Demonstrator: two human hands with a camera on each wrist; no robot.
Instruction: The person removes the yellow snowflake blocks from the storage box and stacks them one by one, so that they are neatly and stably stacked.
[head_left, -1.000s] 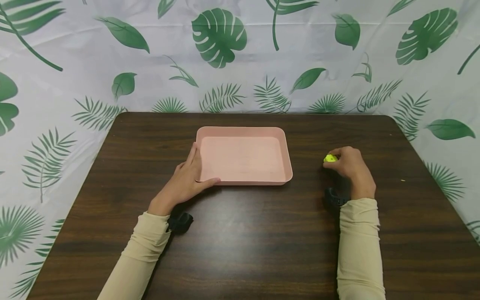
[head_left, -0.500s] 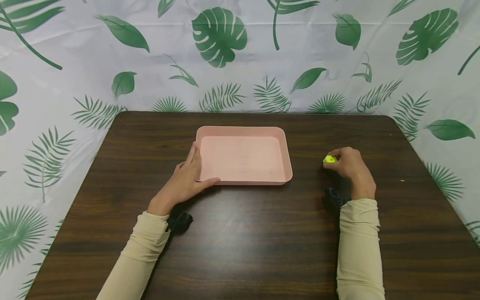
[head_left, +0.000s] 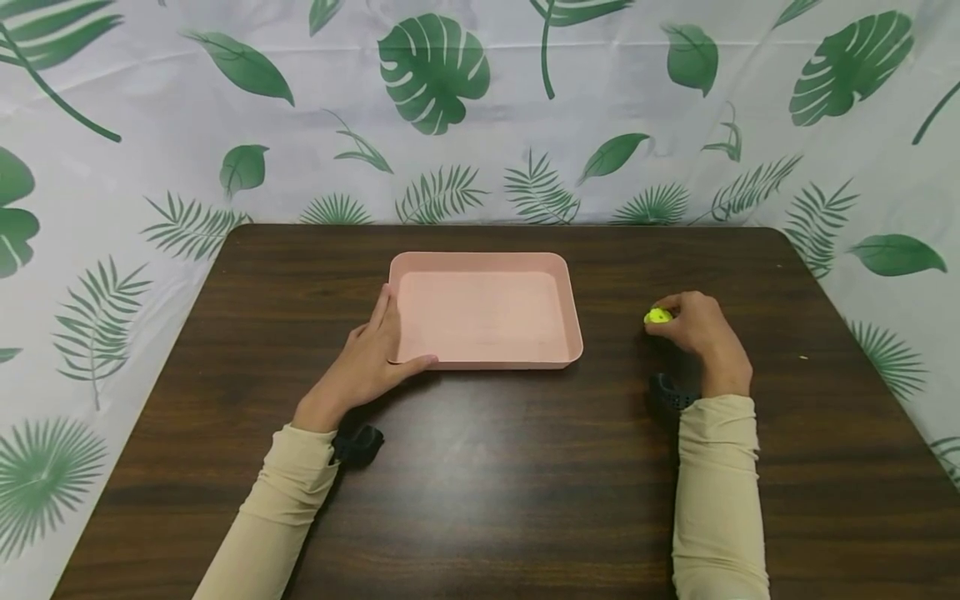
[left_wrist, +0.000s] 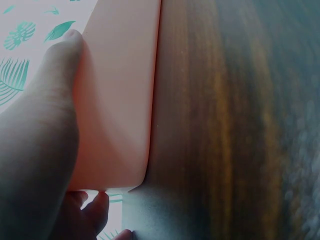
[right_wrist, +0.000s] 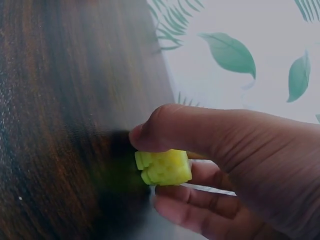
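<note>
A shallow pink rectangular tray [head_left: 480, 321] lies on the dark wooden table. My left hand [head_left: 365, 354] rests around its near left corner, thumb along the front wall and straight fingers against the left wall. In the left wrist view, the thumb [left_wrist: 65, 65] lies beside the pink wall [left_wrist: 120, 95], and fingertips show by the tray's end. To the right of the tray, my right hand [head_left: 697, 325] pinches a small bright yellow block [head_left: 657, 316] between thumb and fingers. Up close, the block [right_wrist: 164, 167] has a knobbly, notched face; fingers cover part of it.
The wood-grain table [head_left: 480, 500] ends at a white leaf-print cloth [head_left: 480, 108] behind and at the sides. A tiny yellowish speck [head_left: 803, 357] lies right of my right hand. Black straps with small devices [head_left: 358, 446] are on both wrists.
The view shifts very slightly. Both hands, the tray and the yellow block stay essentially in place.
</note>
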